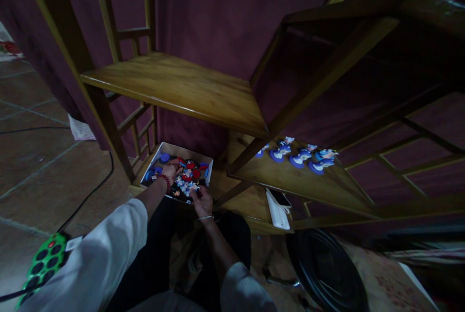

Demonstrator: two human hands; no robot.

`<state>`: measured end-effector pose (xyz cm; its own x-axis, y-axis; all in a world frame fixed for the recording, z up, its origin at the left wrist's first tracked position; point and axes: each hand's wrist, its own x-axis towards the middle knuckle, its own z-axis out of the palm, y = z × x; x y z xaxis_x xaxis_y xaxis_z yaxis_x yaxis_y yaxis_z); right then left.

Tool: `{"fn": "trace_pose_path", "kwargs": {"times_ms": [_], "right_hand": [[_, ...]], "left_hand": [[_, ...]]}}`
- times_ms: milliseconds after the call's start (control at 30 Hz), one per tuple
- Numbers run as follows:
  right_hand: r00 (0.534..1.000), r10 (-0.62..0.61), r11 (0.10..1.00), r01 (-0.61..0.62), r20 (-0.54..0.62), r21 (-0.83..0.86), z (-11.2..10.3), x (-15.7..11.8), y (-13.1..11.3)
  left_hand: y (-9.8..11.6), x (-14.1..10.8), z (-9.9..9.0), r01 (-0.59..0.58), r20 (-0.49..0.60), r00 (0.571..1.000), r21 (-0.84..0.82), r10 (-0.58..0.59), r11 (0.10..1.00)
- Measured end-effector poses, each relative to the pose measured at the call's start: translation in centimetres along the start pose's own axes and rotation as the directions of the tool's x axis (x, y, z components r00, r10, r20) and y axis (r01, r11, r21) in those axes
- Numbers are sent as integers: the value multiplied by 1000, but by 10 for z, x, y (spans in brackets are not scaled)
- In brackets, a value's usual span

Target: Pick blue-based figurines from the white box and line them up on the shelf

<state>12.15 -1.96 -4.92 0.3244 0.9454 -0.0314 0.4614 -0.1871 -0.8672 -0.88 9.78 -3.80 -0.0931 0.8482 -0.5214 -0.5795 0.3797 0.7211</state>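
A shallow white box (167,147) on the low shelf holds several small figurines and round bases in red, blue, white and purple. My left hand (171,171), with a red bead bracelet at the wrist, reaches into the box's left half, over the figurines; its fingertips are too dim to read. At the box's front right corner is my right hand (203,203), a thin bangle at its wrist. Its fingers touch or lie beside the white and blue figurines (187,186); whether they grip one cannot be made out.
Several figurines on purple bases (300,158) stand on the shelf to the right. A phone (280,198) lies on a white object (278,215). Above the box is a wooden shelf (178,89). A black round stool (327,271) stands lower right; a green power strip (45,261) lies lower left.
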Motion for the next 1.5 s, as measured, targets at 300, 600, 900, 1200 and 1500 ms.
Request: {"fn": "trace_pose_path", "kwargs": {"times_ms": [300, 600, 900, 1200, 1500], "right_hand": [[999, 40, 999, -40, 18, -11, -1, 0, -1], [998, 59, 998, -59, 16, -22, -1, 0, -1], [999, 33, 997, -31, 20, -72, -3, -2, -6], [999, 25, 998, -24, 22, -61, -1, 0, 1], [998, 52, 999, -52, 38, -3, 0, -2, 2]], "left_hand": [[-7, 4, 1, -75, 54, 996, 232, 64, 970], [4, 3, -1, -227, 146, 973, 516, 177, 826], [8, -16, 3, -371, 302, 929, 749, 216, 549], [4, -20, -9, -345, 175, 920, 788, 351, 510], [13, -36, -20, -302, 61, 915, 760, 399, 575]]}}
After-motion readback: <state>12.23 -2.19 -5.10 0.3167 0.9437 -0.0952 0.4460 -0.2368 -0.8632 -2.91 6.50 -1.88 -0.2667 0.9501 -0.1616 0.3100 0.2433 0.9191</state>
